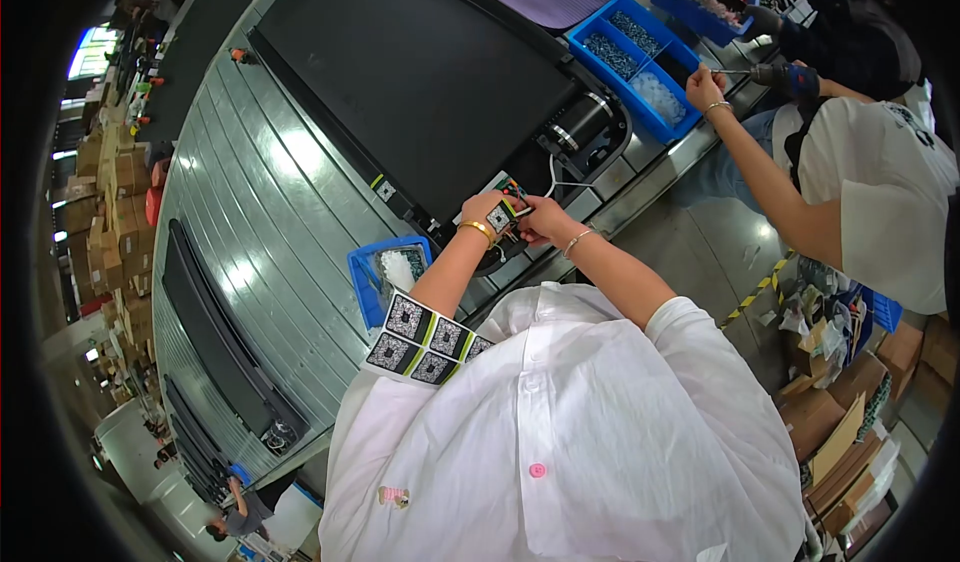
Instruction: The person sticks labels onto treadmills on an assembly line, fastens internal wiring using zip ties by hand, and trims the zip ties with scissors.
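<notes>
My left hand [484, 211] is curled over the near end of a treadmill base with a black belt [410, 72]. A square code label [499, 216] lies across its back or fingers; I cannot tell whether it is stuck there. Close against it, my right hand [547, 221] is closed in a pinch. Small coloured wires or connectors [513, 190] show just beyond the fingers, and a white cable [556, 174] loops nearby. What either hand grips is hidden. Several code labels [430, 338] cover my left forearm. A silver motor [582, 122] sits in the base's end.
A blue divided bin [640, 67] of screws stands at the upper right, beside a co-worker's hand [706, 89] and a power drill [785, 78]. Left of me, a small blue bin [362, 287] rests on the metal roller table [300, 252]. Another long black frame [225, 337] lies further left.
</notes>
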{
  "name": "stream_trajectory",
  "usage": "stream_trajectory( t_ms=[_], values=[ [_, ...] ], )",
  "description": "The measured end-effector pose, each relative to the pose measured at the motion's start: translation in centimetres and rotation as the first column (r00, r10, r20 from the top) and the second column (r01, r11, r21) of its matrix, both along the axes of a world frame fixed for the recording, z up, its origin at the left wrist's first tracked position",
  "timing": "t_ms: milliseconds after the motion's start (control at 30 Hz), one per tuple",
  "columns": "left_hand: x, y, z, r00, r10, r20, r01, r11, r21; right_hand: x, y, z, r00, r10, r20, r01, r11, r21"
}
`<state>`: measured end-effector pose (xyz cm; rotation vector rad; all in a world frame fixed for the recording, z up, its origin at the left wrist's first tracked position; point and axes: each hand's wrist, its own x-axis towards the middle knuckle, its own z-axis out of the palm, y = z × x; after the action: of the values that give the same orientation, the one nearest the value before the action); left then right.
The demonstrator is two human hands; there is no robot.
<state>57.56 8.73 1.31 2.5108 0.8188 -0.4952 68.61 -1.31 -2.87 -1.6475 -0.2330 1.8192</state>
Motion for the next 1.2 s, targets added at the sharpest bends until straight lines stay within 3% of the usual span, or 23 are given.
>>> stream_trajectory(
  t_ms=[133,167,233,267,367,433,533,633,767,933,1100,1200],
  values=[
    [0.4,0.0,-1.6,0.999,-0.028,0.047,0.025,0.998,0.064,-0.5,-0.4,-0.8,1.0,-0.01,0.011,0.009,1.0,0.024],
    [0.3,0.1,-1.9,0.998,-0.03,0.048,0.027,0.998,0.064,-1.4,-0.8,-1.3,0.972,-0.022,0.235,-0.007,0.992,0.122],
    [-0.4,0.3,-2.7,0.971,-0.16,0.177,0.119,0.968,0.223,-2.8,-2.1,-2.2,0.769,-0.103,0.631,-0.108,0.952,0.288],
    [-0.5,0.3,-2.7,0.946,-0.227,0.233,0.15,0.94,0.305,-3.1,-2.6,-1.2,0.767,-0.099,0.634,-0.114,0.951,0.286],
    [-1.5,-0.3,-2.5,0.935,-0.149,0.322,0.063,0.963,0.263,-3.7,-3.7,1.5,0.547,-0.091,0.832,-0.227,0.941,0.252],
    [-2.2,-0.5,-2.4,0.928,-0.11,0.355,0.024,0.971,0.237,-3.5,-3.6,0.6,0.553,-0.072,0.83,-0.236,0.942,0.239],
    [-2.8,-1.2,-3.1,0.821,0.293,0.49,-0.285,0.954,-0.093,-3.1,-3.4,-0.1,0.553,-0.036,0.832,-0.247,0.947,0.205],
    [-2.3,-1.4,-3.9,0.854,0.37,0.365,-0.365,0.927,-0.086,-3.0,-3.0,0.1,0.517,0.092,0.851,-0.324,0.941,0.095],
    [-1.3,-1.5,-3.7,0.852,0.466,0.238,-0.469,0.882,-0.048,-3.1,-2.7,0.2,0.505,0.098,0.858,-0.264,0.963,0.046],
    [0.2,-1.8,-3.1,0.802,0.592,0.076,-0.595,0.803,0.028,-3.0,-2.8,-0.1,0.51,0.013,0.86,-0.256,0.957,0.137],
    [-1.3,-2.1,-3.0,0.811,0.524,0.259,-0.545,0.838,0.013,-2.7,-2.6,0.7,0.424,0.113,0.899,-0.34,0.94,0.042],
    [-1.8,-1.9,-0.7,0.935,0.146,0.323,-0.239,0.933,0.269,-2.8,-2.7,1.2,0.373,0.161,0.914,-0.382,0.924,-0.007]
  ],
)
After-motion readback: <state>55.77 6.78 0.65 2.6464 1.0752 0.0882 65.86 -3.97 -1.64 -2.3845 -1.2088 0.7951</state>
